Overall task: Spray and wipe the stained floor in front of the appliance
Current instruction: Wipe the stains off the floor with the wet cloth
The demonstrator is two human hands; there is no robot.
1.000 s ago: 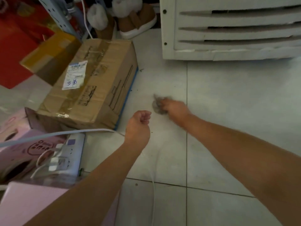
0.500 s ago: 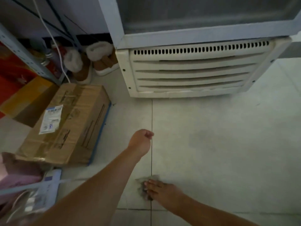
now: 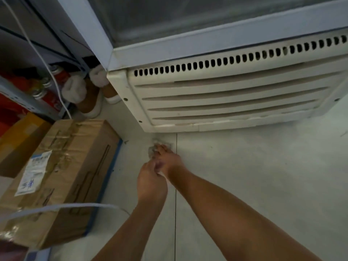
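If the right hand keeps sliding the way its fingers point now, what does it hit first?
The right hand points up-left across the tile, with the wad of cloth under its fingertips. Straight on, it would likely meet the appliance's white vent grille near its lower left corner; depth is hard to judge.

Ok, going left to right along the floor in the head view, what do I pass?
Yellow box → cardboard box → left hand → right hand with rag → bare tiles.

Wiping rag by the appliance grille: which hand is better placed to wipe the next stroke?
Right. The right hand presses the rag on the floor below the grille; the left hand is curled beside it, off the rag.
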